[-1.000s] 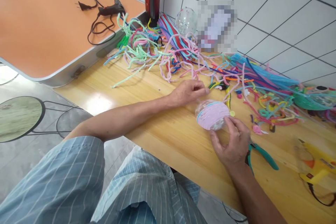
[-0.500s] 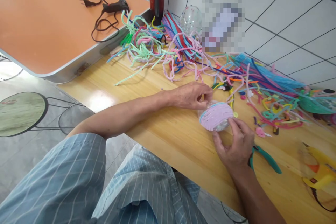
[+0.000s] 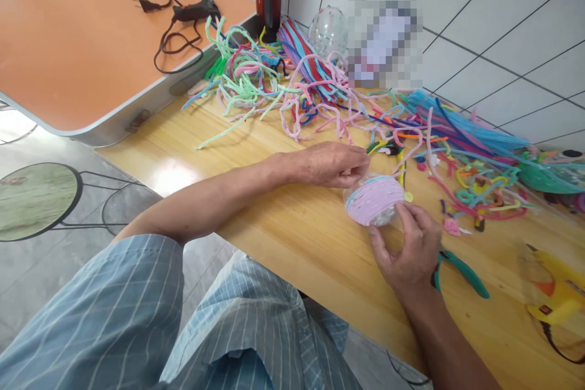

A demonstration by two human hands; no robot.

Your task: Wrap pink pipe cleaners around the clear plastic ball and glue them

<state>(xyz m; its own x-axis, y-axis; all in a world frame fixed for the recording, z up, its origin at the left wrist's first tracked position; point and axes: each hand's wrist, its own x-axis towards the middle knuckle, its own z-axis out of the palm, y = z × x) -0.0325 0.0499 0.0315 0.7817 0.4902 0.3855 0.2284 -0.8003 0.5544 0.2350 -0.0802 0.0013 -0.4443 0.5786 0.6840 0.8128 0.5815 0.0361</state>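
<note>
Left hand (image 3: 331,164) now lower, fingers more curled, closer to the upper edge of the lilac-wrapped ball (image 3: 375,200)

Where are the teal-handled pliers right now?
In the head view, the teal-handled pliers lie on the wooden table, right of the wrapped ball, partly behind the right hand.

Fuzzy lilac strands wrap a clear, glossy, plastic-looking ball (image 3: 375,200) above smooth, shiny wood (image 3: 274,219).

You wore loose blue-grey clothing (image 3: 256,329) crossed by thin white lines; the wide left sleeve (image 3: 114,292) ended near the elbow.
</note>
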